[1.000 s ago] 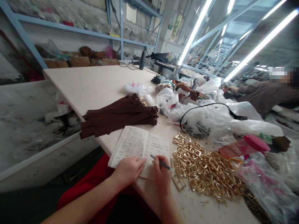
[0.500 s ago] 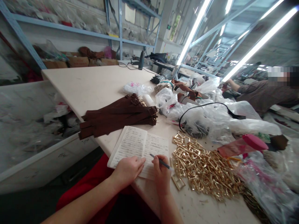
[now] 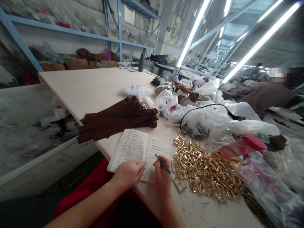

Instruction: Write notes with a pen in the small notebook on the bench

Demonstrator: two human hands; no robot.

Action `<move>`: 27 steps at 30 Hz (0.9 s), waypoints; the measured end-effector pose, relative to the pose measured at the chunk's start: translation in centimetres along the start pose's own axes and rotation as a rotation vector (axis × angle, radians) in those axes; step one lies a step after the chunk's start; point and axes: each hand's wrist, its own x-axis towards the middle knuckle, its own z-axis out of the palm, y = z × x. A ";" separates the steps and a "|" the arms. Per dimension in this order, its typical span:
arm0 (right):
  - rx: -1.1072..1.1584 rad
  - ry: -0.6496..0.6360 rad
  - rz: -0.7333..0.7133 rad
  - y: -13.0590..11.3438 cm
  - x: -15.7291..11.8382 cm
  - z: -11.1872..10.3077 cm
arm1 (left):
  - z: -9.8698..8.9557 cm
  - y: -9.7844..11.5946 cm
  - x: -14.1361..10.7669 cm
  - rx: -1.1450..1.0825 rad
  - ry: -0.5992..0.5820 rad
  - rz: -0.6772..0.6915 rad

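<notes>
The open notebook (image 3: 133, 147) lies in front of you on the worktable (image 3: 78, 84), both pages covered with handwritten lines. Your right hand (image 3: 163, 179) grips a pen (image 3: 163, 164) over its right-hand page, tip on or just above the paper; which, you cannot tell from here. Your left hand (image 3: 129, 172) holds nothing and rests loosely open, palm down, across the lower part of the notebook, fingers together.

Compared with half a second ago, the pen tip sits slightly farther right and higher on the page, while your left hand keeps its place. That suggests you are moving along the entries with the paper held steady; whether any fresh ink is down is too small to read.

Just beyond the notebook lies a bundle of dark brown straps (image 3: 118, 120). Right of it spreads a heap of gold-toned metal buckles (image 3: 206, 171); farther right are a pink-lidded bottle (image 3: 242, 146) and clear plastic bags (image 3: 218, 123).
</notes>
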 end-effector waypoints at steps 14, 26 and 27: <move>-0.023 -0.040 0.009 0.0 0.1 0.0 | 0.3 -0.2 0.0 -0.029 0.019 0.009; -0.081 -0.021 -0.014 -0.8 0.3 -0.3 | 0.1 -0.1 0.0 -0.047 0.046 0.004; -0.083 -0.021 -0.011 -0.8 0.3 -0.3 | 0.0 -0.1 0.0 -0.048 0.046 0.005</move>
